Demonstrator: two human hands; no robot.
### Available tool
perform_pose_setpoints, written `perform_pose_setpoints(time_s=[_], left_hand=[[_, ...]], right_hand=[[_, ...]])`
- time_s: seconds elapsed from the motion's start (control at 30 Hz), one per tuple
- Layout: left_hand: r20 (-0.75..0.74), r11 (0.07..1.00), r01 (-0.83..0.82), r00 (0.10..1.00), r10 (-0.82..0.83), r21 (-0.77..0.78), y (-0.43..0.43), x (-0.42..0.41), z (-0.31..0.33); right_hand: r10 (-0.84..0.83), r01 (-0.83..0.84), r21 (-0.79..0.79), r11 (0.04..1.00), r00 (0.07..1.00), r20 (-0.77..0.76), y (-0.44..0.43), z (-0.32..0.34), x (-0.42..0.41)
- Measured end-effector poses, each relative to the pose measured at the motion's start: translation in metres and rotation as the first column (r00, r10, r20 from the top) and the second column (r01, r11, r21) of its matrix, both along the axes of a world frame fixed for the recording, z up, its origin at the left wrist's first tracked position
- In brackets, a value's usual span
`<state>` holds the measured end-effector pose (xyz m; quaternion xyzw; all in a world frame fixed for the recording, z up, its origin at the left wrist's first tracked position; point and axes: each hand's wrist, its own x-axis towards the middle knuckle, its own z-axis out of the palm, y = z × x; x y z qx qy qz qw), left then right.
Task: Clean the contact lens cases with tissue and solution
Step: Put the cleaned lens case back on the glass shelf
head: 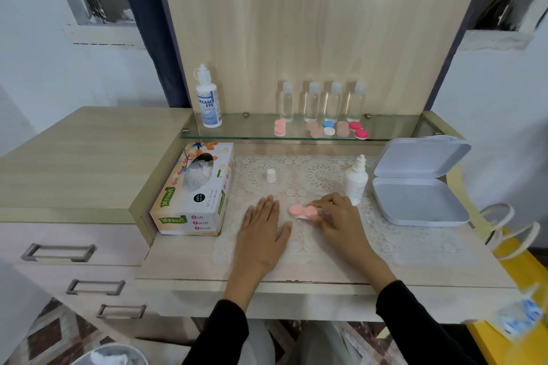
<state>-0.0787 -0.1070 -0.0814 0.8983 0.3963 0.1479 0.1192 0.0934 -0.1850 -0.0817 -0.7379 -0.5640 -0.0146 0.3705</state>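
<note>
Fingers of right hand [338, 218] pinch pink lens case [303, 211] — left hand [262, 234] flat, fingers together, on lace mat [311, 175] (wooden desk [89, 157])

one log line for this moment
left hand: flat on white lace mat | right hand: pinches pink twin-cup plastic lens case | small white plastic solution bottle: upright, uncapped

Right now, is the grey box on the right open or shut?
Open: the grey box has its lid tilted up behind the base.

A pink twin-cup plastic lens case [304, 212] lies capped mid-tabletop. A white solution bottle [355, 182] stands uncapped toward the right edge, a printed tissue box [192, 195] at the left.
</note>
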Motion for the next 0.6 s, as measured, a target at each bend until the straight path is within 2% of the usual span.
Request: perform_pose_setpoints(time_s=[0.2,0.37,0.47,0.53,0.6], left_hand=[[0.031,1.0,0.022,0.999,-0.022,-0.004,0.0,-0.002,-0.001],[0.121,0.997,0.043,0.992,-0.035,-0.068,0.003,-0.004,-0.002],[0.168,0.986,0.072,0.985,-0.046,-0.152,0.009,-0.003,0.001],[0.164,0.98,0.076,0.985,-0.045,-0.186,0.012,-0.002,0.004],[0.141,0.987,0.067,0.989,-0.047,-0.146,0.015,0.0,0.006]], right_hand=[[-0.03,0.041,-0.078,0.996,0.99,0.138,-0.003,-0.006,0.001],[-0.025,0.032,-0.1,0.994,0.998,0.066,-0.006,0.0,0.0],[0.004,-0.002,-0.06,0.998,0.999,0.035,-0.006,0.001,-0.002],[0.004,-0.003,-0.02,1.0,0.999,0.033,-0.005,-0.002,-0.001],[-0.002,0.002,0.005,1.0,0.999,0.053,-0.004,-0.005,-0.001]])
